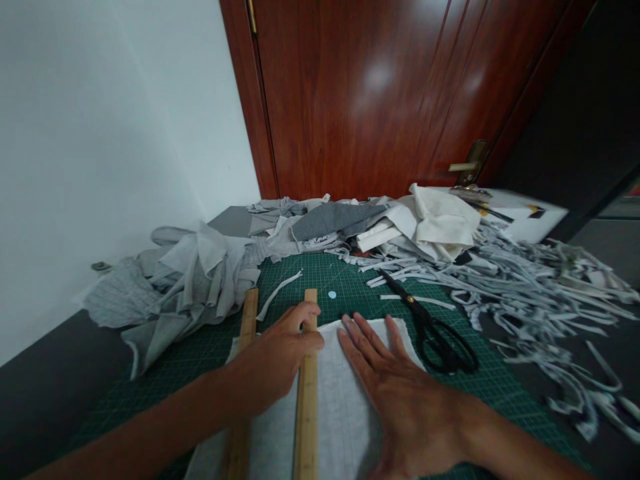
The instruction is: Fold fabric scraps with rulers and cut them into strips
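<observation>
A pale grey piece of fabric (340, 400) lies flat on a green cutting mat (320, 273). Two wooden rulers run lengthwise across it: one (308, 400) down the middle, another (246, 327) at the fabric's left edge. My left hand (277, 353) rests over both rulers, with fingertips pinching the top of the middle one. To the ruler's right, my right hand (395, 393) lies flat with fingers spread, pressing on the fabric. Black scissors (435, 330) lie shut on the mat just right of the fabric.
Heaps of grey and white fabric scraps (200, 273) crowd the mat's far and left edges. Several thin cut strips (545, 293) spread over the right side. A small white disc (332, 294) sits on the mat. A wooden door (380, 93) and white wall stand behind.
</observation>
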Motion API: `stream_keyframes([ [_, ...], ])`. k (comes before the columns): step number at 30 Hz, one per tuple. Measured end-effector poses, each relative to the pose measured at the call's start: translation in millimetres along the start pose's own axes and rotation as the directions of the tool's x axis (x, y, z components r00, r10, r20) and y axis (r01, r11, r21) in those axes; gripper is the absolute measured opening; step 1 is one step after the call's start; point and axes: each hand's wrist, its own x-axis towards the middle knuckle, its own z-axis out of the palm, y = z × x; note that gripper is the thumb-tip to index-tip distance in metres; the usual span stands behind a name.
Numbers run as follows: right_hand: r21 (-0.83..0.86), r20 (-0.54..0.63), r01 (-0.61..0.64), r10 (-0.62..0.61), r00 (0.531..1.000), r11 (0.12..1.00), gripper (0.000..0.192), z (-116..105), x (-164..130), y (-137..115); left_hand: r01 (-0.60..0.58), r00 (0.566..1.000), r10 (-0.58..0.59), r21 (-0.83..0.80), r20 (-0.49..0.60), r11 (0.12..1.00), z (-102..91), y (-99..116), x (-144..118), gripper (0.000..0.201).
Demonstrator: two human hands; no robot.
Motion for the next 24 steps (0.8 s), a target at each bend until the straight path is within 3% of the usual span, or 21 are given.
stream_keyframes([
  [3, -0.013, 0.006, -0.034, 0.035, 0.999, 0.999, 0.140, -1.0, 1.7, -2.6, -0.026, 0.999, 0.026, 0.008, 0.022, 1.000, -3.0, -2.7, -3.0, 0.032],
  [6, -0.021, -0.014, -0.002, 0.001, 1.000, 1.000, 0.148, 2.9, 1.7, 1.0, -0.024, 1.000, 0.024, -0.035, -0.019, 0.999, -3.0, -0.2, -11.1, 0.030],
  [10, -0.002, 0.006, 0.029, -0.029, 1.000, 1.000, 0.158, 5.3, -0.1, 6.8, -0.201, 0.979, 0.197, -0.100, -0.051, 0.974, -6.5, 8.7, -19.9, 0.030],
  [12, 0.005, 0.023, 0.035, -0.035, 0.999, 0.999, 0.158, 3.3, -0.7, 7.0, -0.277, 0.960, 0.273, -0.098, -0.058, 0.956, -15.3, 15.1, -19.8, 0.031],
  [16, 0.004, 0.037, 0.016, -0.016, 0.999, 1.000, 0.161, -1.7, -0.3, 4.2, -0.309, 0.948, 0.298, -0.094, -0.116, 0.946, -39.6, 26.7, -9.4, 0.031],
  [19, 0.026, 0.061, 0.004, -0.006, 0.998, 1.000, 0.163, -4.7, 0.6, 1.6, -0.349, 0.937, 0.350, -0.117, -0.014, 0.930, -43.2, 33.4, 0.2, 0.027],
  [22, 0.047, 0.087, -0.006, 0.002, 0.996, 0.999, 0.163, -8.2, 1.0, -0.8, -0.348, 0.916, 0.367, -0.134, 0.162, 0.928, -28.2, 39.4, 3.5, 0.029],
  [24, 0.061, 0.101, -0.008, 0.001, 0.995, 0.998, 0.163, -10.0, 0.9, -1.8, -0.327, 0.912, 0.348, -0.126, 0.217, 0.936, -15.8, 42.5, 0.7, 0.030],
])
